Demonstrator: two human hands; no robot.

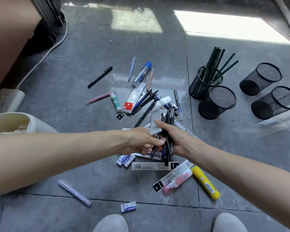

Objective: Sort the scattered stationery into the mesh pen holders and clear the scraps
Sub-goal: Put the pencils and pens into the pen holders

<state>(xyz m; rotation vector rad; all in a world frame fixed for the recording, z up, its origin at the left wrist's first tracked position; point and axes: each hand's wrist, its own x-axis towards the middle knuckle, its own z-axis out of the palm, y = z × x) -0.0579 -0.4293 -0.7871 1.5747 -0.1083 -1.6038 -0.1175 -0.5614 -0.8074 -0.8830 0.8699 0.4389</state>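
Note:
My right hand (pixel 177 139) grips a bundle of dark pens (pixel 167 144) and a grey scrap of packaging (pixel 155 127) above the pile on the floor. My left hand (pixel 141 139) reaches in from the left, and its fingers pinch the lower ends of the same pens. Scattered stationery (pixel 141 101) lies on the grey tiles beyond the hands. At the right stand several black mesh holders: one (pixel 205 84) filled with dark green pencils, an empty one (pixel 218 102) in front of it, and two more (pixel 261 78) (pixel 275 102) farther right.
A yellow glue stick (pixel 205 182), a packaged pink correction tape (pixel 176 178), white erasers (pixel 126 159) (pixel 128 206) and a lilac pen (pixel 74 192) lie near me. A white bin (pixel 12 123) and a power strip (pixel 5 99) sit at the left. My shoes (pixel 110 223) show below.

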